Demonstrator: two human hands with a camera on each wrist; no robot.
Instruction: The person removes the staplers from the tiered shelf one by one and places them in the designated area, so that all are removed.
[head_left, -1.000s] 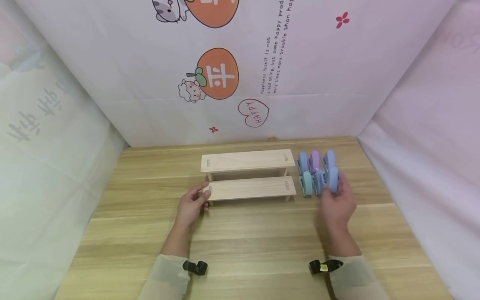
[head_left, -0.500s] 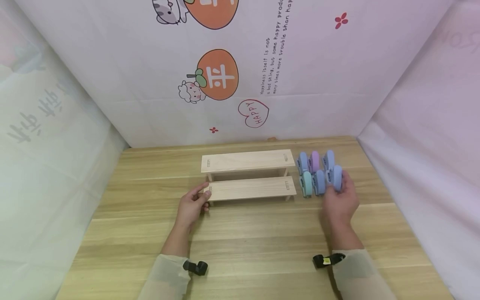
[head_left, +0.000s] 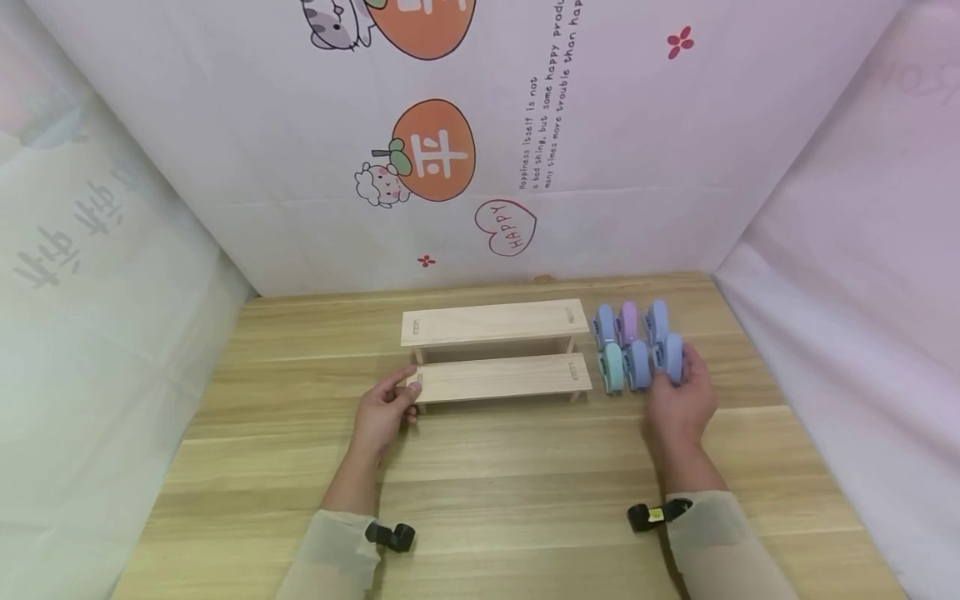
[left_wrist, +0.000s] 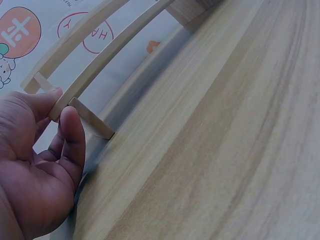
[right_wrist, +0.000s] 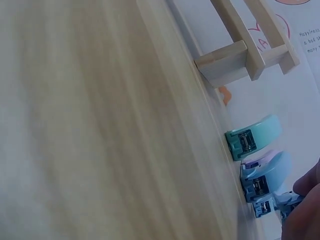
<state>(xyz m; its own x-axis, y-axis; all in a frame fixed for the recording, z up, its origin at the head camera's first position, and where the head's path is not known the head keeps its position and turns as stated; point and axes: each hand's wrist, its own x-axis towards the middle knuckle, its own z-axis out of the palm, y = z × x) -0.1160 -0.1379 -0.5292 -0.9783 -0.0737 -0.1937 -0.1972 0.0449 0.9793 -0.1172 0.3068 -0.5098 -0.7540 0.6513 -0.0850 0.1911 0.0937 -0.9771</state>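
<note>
In the head view my left hand pinches the left end of the lower board of a pale wooden two-step stand, thumb on top and fingers beneath. The left wrist view shows that board end between thumb and fingers. My right hand grips a blue spring clip at the front right of a group of clips. Beside it stand another blue clip and a teal clip. Behind are a purple clip and two blue clips, one at the left and one at the right.
The stand's higher board lies behind the lower one, near the back edge of the wooden table. White printed cloth rises behind the table, with more cloth at both sides.
My right hand has shifted slightly right with the blue clip, widening the gap to the blue clip on its left. My left hand stays on the stand.
</note>
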